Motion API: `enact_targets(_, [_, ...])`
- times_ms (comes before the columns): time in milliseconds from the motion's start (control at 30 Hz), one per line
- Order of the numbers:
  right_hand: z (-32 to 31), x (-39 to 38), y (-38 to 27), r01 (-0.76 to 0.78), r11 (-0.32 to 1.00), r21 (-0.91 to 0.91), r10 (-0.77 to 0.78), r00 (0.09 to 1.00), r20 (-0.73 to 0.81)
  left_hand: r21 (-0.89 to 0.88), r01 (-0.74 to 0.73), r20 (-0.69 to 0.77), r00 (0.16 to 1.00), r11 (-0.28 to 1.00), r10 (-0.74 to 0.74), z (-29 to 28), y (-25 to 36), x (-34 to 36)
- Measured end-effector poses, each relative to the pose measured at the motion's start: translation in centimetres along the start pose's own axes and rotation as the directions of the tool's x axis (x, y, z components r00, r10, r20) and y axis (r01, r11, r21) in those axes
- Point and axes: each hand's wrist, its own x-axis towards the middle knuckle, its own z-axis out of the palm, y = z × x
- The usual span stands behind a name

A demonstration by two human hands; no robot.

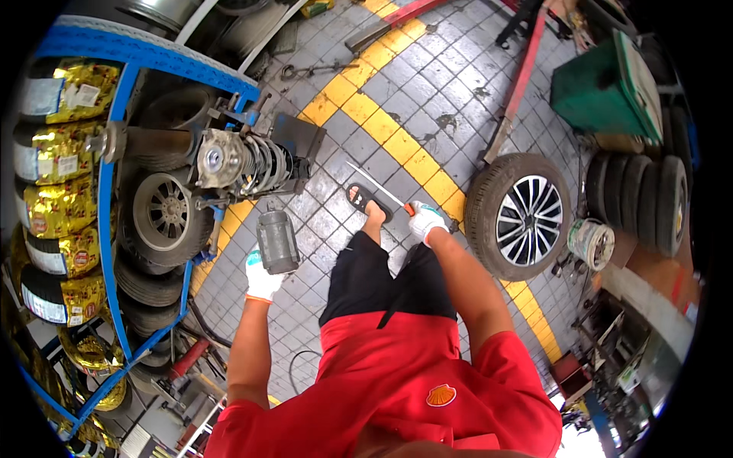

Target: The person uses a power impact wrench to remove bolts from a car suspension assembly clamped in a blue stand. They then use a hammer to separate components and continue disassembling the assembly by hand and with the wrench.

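Observation:
My left hand (262,281), in a white work glove, is closed round a dark grey, ribbed, cylinder-shaped tool (278,241) with a small tip at its far end. The tool's exact kind does not show. Gloved as well, my right hand (426,222) grips a long screwdriver (385,187) with an orange handle, its thin shaft slanting forward and to the left. Beyond my left hand, a strut with a coil spring (263,164) and a metal knuckle (216,158) sits at a blue-armed stand. Neither hand touches it.
A blue rack (111,191) of wrapped tyres (65,206) lines the left. On the right are an alloy wheel (529,217), a bucket (590,243), a green bin (603,90) and stacked tyres (637,200). A red lift arm (523,84) crosses the tiled floor (343,145) ahead.

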Motion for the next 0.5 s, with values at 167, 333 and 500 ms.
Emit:
enact_targets(167, [1.3, 11.7, -4.9, -0.044, 0.997, 0.061, 0.033, 0.985, 0.17, -0.971, 0.24, 0.229, 0.905, -0.014, -0.358, 0.7, -4.7, 7.9])
enact_targets(333, [2.2, 24.6, -10.8, 0.017, 1.0, 0.019, -0.022, 0.949, 0.316, -0.857, 0.237, 0.372, 0.899, -0.457, -0.232, 1.2, -7.5, 12.2])
enact_targets(500, [8.1, 33.4, -14.8, 0.18, 0.983, 0.047, -0.184, 0.901, 0.393, -0.837, 0.442, 0.191, 0.789, 0.323, -0.584, 3.0, -7.0, 11.8])
